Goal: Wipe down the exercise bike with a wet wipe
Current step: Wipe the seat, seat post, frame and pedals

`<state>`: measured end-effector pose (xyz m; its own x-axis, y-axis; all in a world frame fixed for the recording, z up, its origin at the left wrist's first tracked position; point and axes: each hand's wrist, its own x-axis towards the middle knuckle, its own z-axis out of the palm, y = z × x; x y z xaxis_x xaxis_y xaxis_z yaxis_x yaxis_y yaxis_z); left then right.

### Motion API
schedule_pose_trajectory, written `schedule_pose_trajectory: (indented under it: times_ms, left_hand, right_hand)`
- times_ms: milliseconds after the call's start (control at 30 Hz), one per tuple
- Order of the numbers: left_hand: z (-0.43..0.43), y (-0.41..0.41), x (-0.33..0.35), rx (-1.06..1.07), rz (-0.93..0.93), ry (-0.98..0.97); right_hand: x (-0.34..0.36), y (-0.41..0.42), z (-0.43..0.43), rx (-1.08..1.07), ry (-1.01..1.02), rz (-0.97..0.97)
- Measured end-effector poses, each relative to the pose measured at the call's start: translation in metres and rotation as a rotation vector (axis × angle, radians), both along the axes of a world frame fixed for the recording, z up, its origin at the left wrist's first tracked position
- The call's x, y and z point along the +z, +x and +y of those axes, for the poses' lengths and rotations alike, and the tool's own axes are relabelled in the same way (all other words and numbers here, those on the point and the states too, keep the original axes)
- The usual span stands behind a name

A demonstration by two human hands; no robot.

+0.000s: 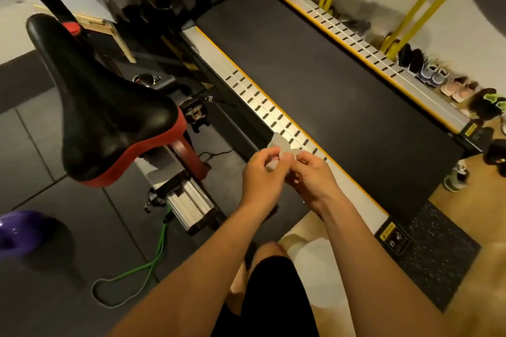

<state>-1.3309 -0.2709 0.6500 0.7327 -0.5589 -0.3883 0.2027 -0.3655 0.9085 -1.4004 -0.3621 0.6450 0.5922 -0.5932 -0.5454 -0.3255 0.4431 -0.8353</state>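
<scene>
You hold the wipe [279, 146] up in front of you, over the near end of the treadmill's [342, 96] silver side rail. Your left hand [261, 172] pinches one side of it and your right hand [309, 175] pinches the other, fingers curled in. The wipe is small, white and crumpled. It looks soft, thin and light. It is likely wet and a bit slippery, so it could tear if you pull hard. Take it by the edges to open it, then press it flat under your fingers to rub.

The bike [189, 204] is to your left, with its black and red seat [109, 112] close by. The wipe is not touching it yet. A green band [153, 262] and a purple ball [19, 230] lie on the floor near the bike. Shoes [438, 74] sit in a row far right. I see nothing between your hands and the seat.
</scene>
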Motion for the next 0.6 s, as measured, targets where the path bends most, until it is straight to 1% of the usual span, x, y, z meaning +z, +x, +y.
schedule_pose_trajectory:
  times_ms: [133,233,300,433,600]
  left_hand:
    - [-0.015,0.002,0.009,0.014,0.001,-0.009]
    - [-0.022,0.018,0.011,0.106,-0.006,-0.033]
    - [-0.029,0.034,0.011,0.226,-0.014,-0.048]
    - [-0.049,0.073,0.010,0.494,-0.030,0.011]
    - [-0.074,0.125,0.008,0.793,0.028,0.051]
  right_hand:
    - [-0.001,0.012,-0.017,0.009,-0.008,0.075]
    - [0.005,0.029,-0.029,0.030,0.042,0.041]
    - [0.011,0.046,-0.038,0.045,0.069,0.025]
    - [0.016,0.094,-0.064,0.123,0.085,-0.021]
    - [0.018,0.171,-0.103,0.390,-0.001,-0.046]
